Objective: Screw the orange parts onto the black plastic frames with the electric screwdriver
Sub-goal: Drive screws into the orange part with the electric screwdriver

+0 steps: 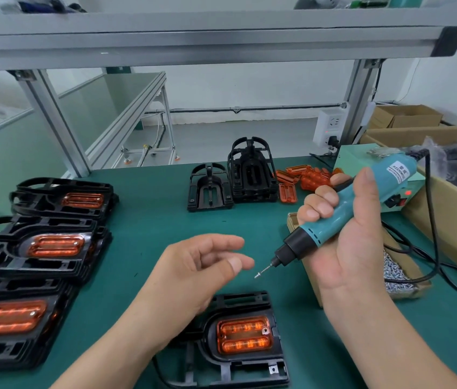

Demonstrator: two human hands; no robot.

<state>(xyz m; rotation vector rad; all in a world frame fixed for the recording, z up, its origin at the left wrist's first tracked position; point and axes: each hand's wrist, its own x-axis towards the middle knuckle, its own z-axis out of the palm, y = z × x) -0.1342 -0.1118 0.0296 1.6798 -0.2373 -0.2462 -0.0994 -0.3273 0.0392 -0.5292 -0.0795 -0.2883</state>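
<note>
Over the black frame (249,367) left grip (193,273) hovers spread, right grip (347,242) clasping screwdriver (333,220).

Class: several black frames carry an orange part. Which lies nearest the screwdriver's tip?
The lone frame at the near edge, below the left hand; the stacked frames lie far left.

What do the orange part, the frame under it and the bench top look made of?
Orange part: translucent glossy plastic, ribs show through. Frame: black moulded plastic, matte. Bench top: green mat, probably rubber; dull, no glare.
</note>
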